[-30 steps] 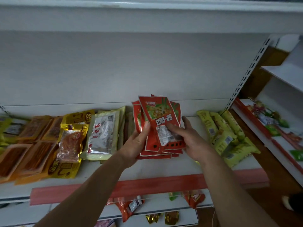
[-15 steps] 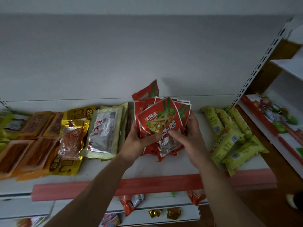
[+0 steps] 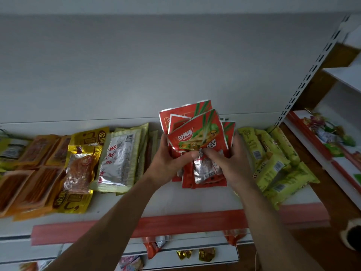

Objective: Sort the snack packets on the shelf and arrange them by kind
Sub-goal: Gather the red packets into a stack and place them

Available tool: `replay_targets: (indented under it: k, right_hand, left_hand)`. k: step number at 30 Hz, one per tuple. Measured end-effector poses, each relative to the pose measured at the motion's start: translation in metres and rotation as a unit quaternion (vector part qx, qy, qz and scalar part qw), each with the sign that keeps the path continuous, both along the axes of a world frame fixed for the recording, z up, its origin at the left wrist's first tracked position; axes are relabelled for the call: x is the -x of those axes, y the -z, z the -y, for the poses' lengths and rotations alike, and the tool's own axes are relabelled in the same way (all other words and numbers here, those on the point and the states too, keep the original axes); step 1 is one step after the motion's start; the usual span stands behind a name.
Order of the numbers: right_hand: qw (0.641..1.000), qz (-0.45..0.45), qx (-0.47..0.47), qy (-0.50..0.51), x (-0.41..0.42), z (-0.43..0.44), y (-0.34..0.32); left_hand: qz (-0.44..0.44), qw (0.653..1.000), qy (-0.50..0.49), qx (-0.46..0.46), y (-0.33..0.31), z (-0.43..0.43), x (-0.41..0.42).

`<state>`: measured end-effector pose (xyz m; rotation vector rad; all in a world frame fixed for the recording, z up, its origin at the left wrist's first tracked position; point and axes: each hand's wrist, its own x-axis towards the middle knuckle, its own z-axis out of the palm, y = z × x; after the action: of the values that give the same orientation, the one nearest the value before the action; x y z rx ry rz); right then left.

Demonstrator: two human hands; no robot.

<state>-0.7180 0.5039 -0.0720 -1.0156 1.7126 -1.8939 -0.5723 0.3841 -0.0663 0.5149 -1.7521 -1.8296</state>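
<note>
The fingers [image 3: 192, 154] of the left hand [image 3: 168, 163] and those of the right hand [image 3: 233, 163] are closed on a fanned bunch of red snack packets [image 3: 197, 133], thumbs meeting on the front packet while the other fingers wrap behind. The bunch stands nearly upright, its lower edges at or just above the white shelf [image 3: 175, 200]; whether they touch it is hard to tell. Just left of the left hand lies a stack of pale green and silver packets [image 3: 120, 159], and further left gold foil packets [image 3: 80, 169] overlap orange packets [image 3: 29, 184]. Just right of the right hand, yellow-green packets [image 3: 273, 163] lie in a loose heap reaching toward the shelf's near edge. A red strip [image 3: 185, 222] runs along that near edge, with more packets on the lower shelf [image 3: 214, 259] below.
</note>
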Motion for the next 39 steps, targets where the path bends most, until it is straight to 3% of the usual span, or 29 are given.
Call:
replay_targets:
  k: [6, 15, 19, 30, 39]
  right_hand:
    - [1.000, -0.017, -0.005, 0.011, -0.009, 0.000, 0.012]
    - [0.987, 0.125, -0.073, -0.068, -0.014, -0.003, 0.024]
    - [0.989, 0.113, -0.063, -0.066, -0.011, -0.002, 0.020]
    - [0.993, 0.080, -0.078, -0.029, -0.021, 0.003, 0.024]
    - [0.993, 0.049, -0.095, -0.057, -0.019, 0.012, -0.002]
  left_hand:
    - [-0.033, 0.996, -0.011, -0.078, 0.013, -0.004, -0.005]
    - [-0.038, 0.997, -0.034, -0.059, 0.015, -0.007, -0.004]
    - [-0.035, 0.998, -0.016, -0.050, 0.011, -0.011, 0.002]
    - [-0.017, 0.989, -0.141, -0.033, 0.021, -0.019, 0.010]
    - [-0.022, 0.980, -0.178, -0.087, 0.000, -0.017, 0.013]
